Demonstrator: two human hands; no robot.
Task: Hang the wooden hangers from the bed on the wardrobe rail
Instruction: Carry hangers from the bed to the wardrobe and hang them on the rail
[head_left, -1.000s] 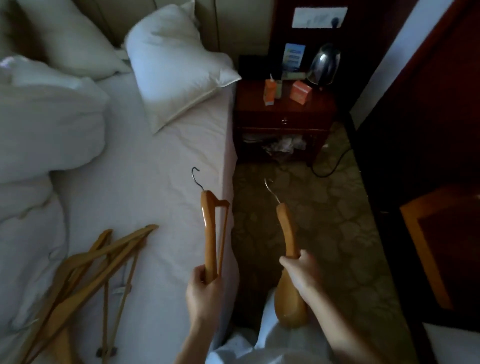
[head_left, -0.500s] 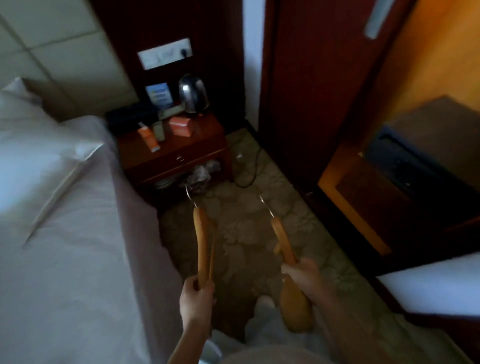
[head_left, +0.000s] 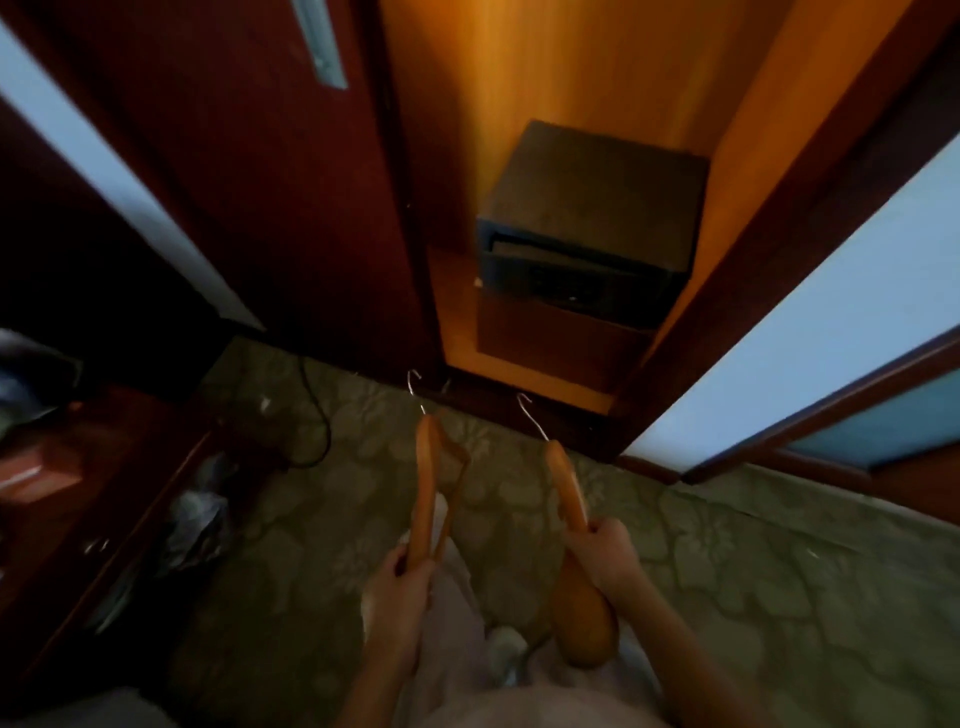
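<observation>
Glossy wood hangers (head_left: 427, 488) — metal hooks (head_left: 414, 388).

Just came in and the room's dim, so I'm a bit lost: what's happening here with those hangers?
A person stands on the patterned carpet facing an open wardrobe. The left hand grips one wooden hanger and the right hand grips another wooden hanger, both with metal hooks pointing toward the wardrobe. A dark safe sits inside on a shelf. No rail is in view, and neither hanger is hung yet.
</observation>
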